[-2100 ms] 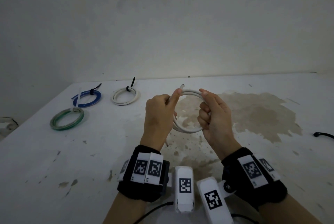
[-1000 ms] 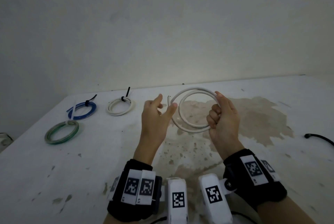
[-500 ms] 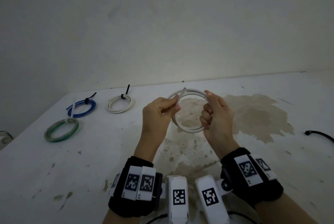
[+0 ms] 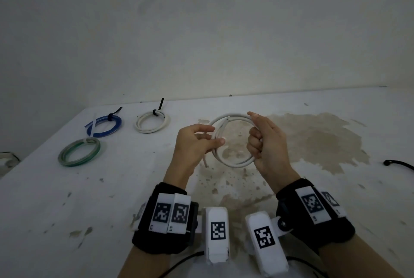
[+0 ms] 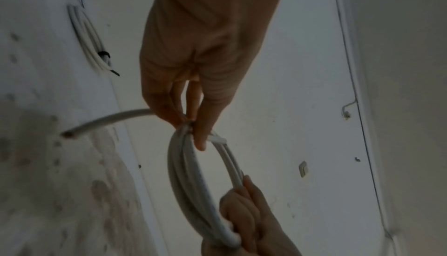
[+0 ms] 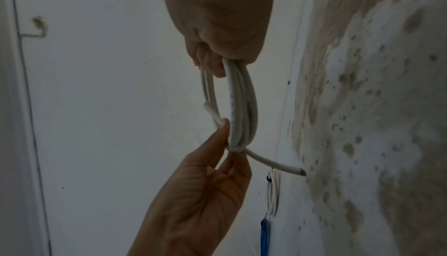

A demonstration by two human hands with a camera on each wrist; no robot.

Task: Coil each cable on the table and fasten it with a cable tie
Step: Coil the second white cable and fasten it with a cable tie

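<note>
A white cable (image 4: pixel 234 163) is wound into a small coil and held upright above the table (image 4: pixel 125 190), between my two hands. My left hand (image 4: pixel 216 135) pinches the coil's left side between thumb and fingers. One short loose end (image 4: pixel 205 162) pokes down below that hand. My right hand (image 4: pixel 257 129) grips the coil's right side in a fist, thumb on the top arc. In the left wrist view the left hand (image 5: pixel 193 126) pinches the bundled turns (image 5: pixel 184 174). In the right wrist view the right hand (image 6: pixel 217 61) clasps the coil (image 6: pixel 241 107). No tie is on this coil.
Three tied coils lie at the table's far left: a blue one (image 4: pixel 104 125), a white one (image 4: pixel 152 123) and a green one (image 4: pixel 79 152). A black strand (image 4: pixel 397 163) lies at the right edge. A brown stain (image 4: pixel 313 141) covers the table's middle right.
A second ago my left hand was off the coil, fingers spread, and the loop was wider. It has since closed on the coil's left side; the right hand kept its grip.
</note>
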